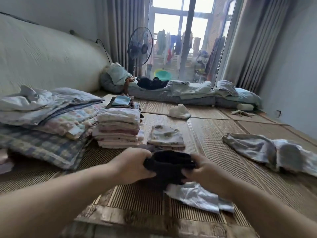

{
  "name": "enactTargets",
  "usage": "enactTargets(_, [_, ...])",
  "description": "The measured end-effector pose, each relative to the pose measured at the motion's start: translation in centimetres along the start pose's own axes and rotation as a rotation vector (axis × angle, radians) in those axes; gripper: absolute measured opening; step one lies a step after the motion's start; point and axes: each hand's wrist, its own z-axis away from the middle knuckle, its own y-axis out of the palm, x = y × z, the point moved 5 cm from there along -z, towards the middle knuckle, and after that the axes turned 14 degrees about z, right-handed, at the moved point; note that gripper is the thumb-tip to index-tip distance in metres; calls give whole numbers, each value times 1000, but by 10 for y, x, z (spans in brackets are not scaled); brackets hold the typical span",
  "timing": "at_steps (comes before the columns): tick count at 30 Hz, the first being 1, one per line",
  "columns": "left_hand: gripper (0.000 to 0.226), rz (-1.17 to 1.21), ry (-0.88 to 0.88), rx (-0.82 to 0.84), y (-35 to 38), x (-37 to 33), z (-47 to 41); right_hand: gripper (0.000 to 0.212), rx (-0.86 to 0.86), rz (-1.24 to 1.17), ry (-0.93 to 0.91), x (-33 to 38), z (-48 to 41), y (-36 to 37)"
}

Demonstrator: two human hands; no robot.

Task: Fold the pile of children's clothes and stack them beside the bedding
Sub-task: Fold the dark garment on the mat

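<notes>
near edge: woven mat [214, 134] covers the surface, with a patterned border strip along its near side.
hands: left hand [132, 164] and right hand [204, 170] each clenched on one end of a dark garment [169, 166], near centre, low over the mat.
under right hand: pale garment [193, 196], crumpled on the mat, its far end tucked beneath the dark one.
folded: tall stack [118, 129] just beyond the left hand; short printed stack [165, 136] just right of it.
bedding: folded quilts [48, 114] on a checked pillow [51, 148], left, touching the tall stack.
unfolded: grey-white garment [267, 152] loose on the mat, right, well apart from the stacks.
mid: small stack [121, 102] behind the tall one; white crumpled cloth [179, 111] further right.
far side: grey-blue bedding roll [188, 95] along the mat's far edge, black item [151, 83] lying on it.
left wall: pale padded headboard [42, 55].
room: standing fan [139, 47] left of the glass door [181, 31]; grey curtains [248, 48] on both sides; hanging laundry [169, 45] and a green basin [163, 74] beyond the glass.
</notes>
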Motion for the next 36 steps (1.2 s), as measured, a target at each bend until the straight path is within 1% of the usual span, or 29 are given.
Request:
enactTargets(3, [22,-86,-49,187,52,18,42,32,125,117,105,-44,29,40])
enactTargets(5, [27,-98,-57,312,70,25,59,31,225,184,132,-58,40,55])
enactTargets(7, [26,-88,-32,412,79,28,65,30,295,212,126,-60,43,60])
enactTargets(9, [21,-82,-63,477,78,32,62,32,305,153,110,-57,38,62])
enactTargets(11, [14,-23,-178,529,72,45,54,42,278,42,96,-50,25,62])
enactTargets(12, [14,32,-233,544,69,52,49,47,259,-9,91,-45,17,61])
enactTargets(14, [7,213,-317,492,60,66,40,49,190,-66,76,-35,-1,57])
enactTargets(15, [7,336,-336,428,55,73,34,45,135,-65,67,-31,-14,54])
enactTargets(17, [13,547,-331,243,45,87,18,26,0,-31,51,-26,-40,47])
enactTargets(18, [11,597,-334,144,42,95,10,17,-63,-19,49,-27,-53,44])
enactTargets(19, [9,571,-338,41,38,101,2,14,-121,-8,56,-28,-64,43])
enactTargets(20, [10,480,-362,-58,35,110,-5,17,-166,17,78,-33,-76,44])
enactTargets(21, [16,380,-395,-132,35,117,-9,24,-189,75,114,-41,-86,46])
enactTargets(22, [30,289,-435,-157,37,123,-11,36,-191,193,157,-50,-93,50])
enactTargets(23, [45,170,-456,-137,44,129,-13,48,-191,358,185,-60,-96,54])
enactTargets(24, [56,36,-432,-98,52,130,-15,57,-199,524,175,-68,-96,59])
enactTargets(25, [62,-72,-367,-60,59,129,-17,60,-226,645,99,-72,-95,65])
enactTargets(26, [63,-129,-268,-17,66,125,-19,56,-262,706,-38,-71,-92,70])
enactTargets(27, [63,-134,-164,52,75,120,-21,48,-266,728,-196,-69,-90,76])
enactTargets(28, [64,-111,-89,154,84,116,-20,43,-215,745,-320,-70,-87,82])
enactTargets(29, [69,-88,-60,268,92,115,-16,45,-102,781,-375,-73,-85,88])
enactTargets(30, [78,-84,-77,383,101,119,-10,56,44,837,-369,-82,-84,94])
enactTargets(31, [88,-117,-108,479,106,125,-4,71,181,917,-333,-93,-83,98])
enactTargets(32, [97,-184,-130,558,108,131,3,87,280,992,-294,-104,-83,98])
enactTargets(33, [101,-251,-134,601,108,136,8,98,342,1049,-275,-111,-83,97])
enactTargets(34, [100,-289,-129,610,107,139,11,103,365,1081,-279,-116,-83,95])
enactTargets(35, [96,-298,-124,600,104,140,12,102,367,1088,-291,-117,-83,93])
enactTargets(36, [91,-296,-125,587,101,139,13,97,357,1074,-300,-116,-83,92])
